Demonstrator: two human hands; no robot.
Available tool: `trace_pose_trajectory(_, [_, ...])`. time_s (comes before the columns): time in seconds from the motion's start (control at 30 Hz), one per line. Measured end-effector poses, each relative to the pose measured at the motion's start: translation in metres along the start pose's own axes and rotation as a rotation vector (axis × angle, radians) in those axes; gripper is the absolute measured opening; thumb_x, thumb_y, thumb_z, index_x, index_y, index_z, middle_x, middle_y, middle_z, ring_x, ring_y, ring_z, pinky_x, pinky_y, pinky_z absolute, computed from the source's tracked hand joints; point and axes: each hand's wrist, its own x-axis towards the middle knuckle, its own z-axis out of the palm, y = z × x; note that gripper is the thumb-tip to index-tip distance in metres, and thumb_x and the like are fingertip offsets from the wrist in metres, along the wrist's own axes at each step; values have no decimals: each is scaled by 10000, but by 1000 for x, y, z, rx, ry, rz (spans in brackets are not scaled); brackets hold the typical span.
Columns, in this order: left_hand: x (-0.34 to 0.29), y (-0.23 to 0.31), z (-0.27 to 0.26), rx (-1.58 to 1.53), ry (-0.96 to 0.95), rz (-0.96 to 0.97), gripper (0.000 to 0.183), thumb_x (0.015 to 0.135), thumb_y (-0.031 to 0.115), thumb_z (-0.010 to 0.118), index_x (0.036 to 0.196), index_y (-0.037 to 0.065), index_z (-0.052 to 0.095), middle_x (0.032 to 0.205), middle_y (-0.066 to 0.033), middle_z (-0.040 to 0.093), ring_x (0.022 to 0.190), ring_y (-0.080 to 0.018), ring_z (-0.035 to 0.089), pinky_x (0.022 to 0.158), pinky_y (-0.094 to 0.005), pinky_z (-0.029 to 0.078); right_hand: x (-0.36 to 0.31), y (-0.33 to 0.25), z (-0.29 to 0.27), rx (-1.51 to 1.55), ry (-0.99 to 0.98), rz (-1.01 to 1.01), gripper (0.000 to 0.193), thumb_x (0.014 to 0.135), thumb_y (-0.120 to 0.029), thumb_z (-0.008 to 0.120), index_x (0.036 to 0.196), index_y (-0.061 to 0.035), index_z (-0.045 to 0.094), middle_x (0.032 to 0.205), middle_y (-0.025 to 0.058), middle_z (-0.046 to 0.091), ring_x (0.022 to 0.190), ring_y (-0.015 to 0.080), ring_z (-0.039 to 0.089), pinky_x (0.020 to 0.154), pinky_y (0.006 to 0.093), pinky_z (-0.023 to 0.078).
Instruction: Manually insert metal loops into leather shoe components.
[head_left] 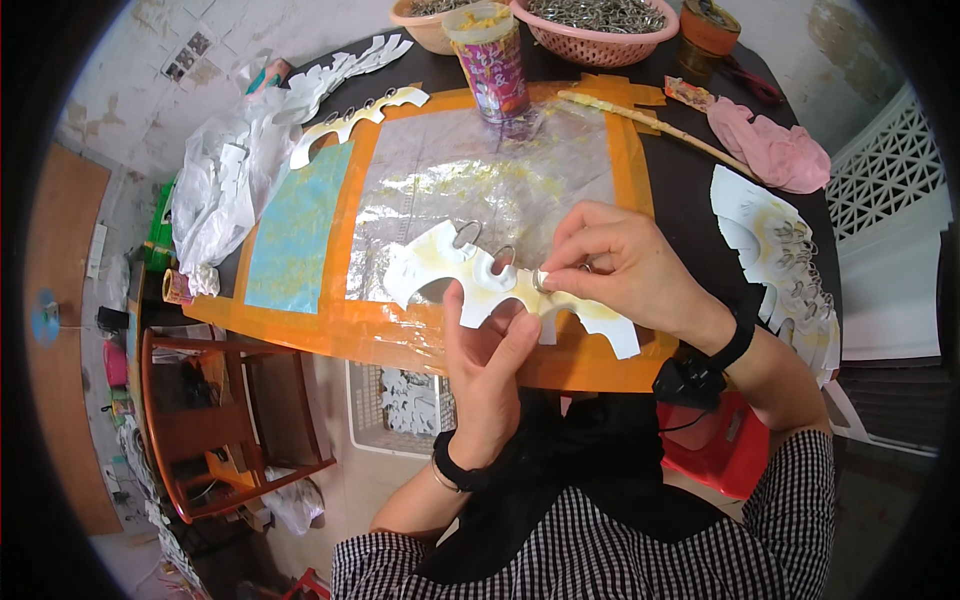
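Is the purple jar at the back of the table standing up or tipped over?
Standing up. The purple jar sits upright on the table, its yellow-filled mouth facing upward, beside the pink basket.

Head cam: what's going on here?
A person at a dark table holds a white scalloped card cutout over a foil-and-orange-tape work mat. The left hand supports the cutout from below; the right hand pinches a metal ring at one of its holes. Two rings already stand on the cutout. A stack of ringed cutouts lies to the right; pink baskets of rings sit at the far edge.
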Motion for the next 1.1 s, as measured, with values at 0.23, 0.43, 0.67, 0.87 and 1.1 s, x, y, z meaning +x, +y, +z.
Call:
trace_pose_trajectory(0.23, [6, 42, -27, 357, 161, 92, 700, 930, -12, 745, 1527, 5, 379, 1396, -115, 565, 1292, -202, 556, 1088, -368, 466, 1, 9, 6, -267, -87, -172, 87, 819, -51, 784, 825, 7, 720, 947, 92, 620, 834, 266, 649, 732, 370, 516])
trace_pose_trajectory(0.43, [32, 55, -32, 1269, -129, 774, 713, 849, 22, 785, 1496, 29, 486, 1426, -182, 588, 1431, -346, 481, 1191, -450, 369, 9, 9, 4, -442, -133, -339, 95, 796, -70, 792, 790, -28, 706, 958, 53, 555, 1008, 254, 547, 865, 378, 481])
trace_pose_trajectory(0.67, [43, 27, -25, 1206, -459, 408, 624, 834, 28, 766, 1423, 64, 561, 1233, -101, 722, 1271, -362, 567, 1087, -476, 444, 11, 5, 5, -404, -168, -273, 91, 778, -79, 795, 773, -51, 708, 907, 45, 503, 973, 257, 515, 829, 371, 455])
trace_pose_trajectory(0.87, [47, 29, -30, 1197, -474, 446, 552, 827, 26, 777, 1356, 72, 627, 1215, -90, 733, 1217, -357, 603, 1063, -450, 464, 12, 10, 5, -619, -145, -626, 140, 760, -59, 783, 798, -41, 650, 926, 55, 536, 947, 257, 563, 842, 385, 483])
trace_pose_trajectory(1.1, [49, 22, -41, 1240, -547, 592, 291, 820, 27, 796, 1104, 78, 759, 1190, -46, 764, 1262, -342, 609, 1053, -454, 488, 5, -2, 8, -763, -231, -837, 193, 766, -39, 754, 855, -2, 586, 982, 99, 589, 953, 293, 629, 870, 416, 534])
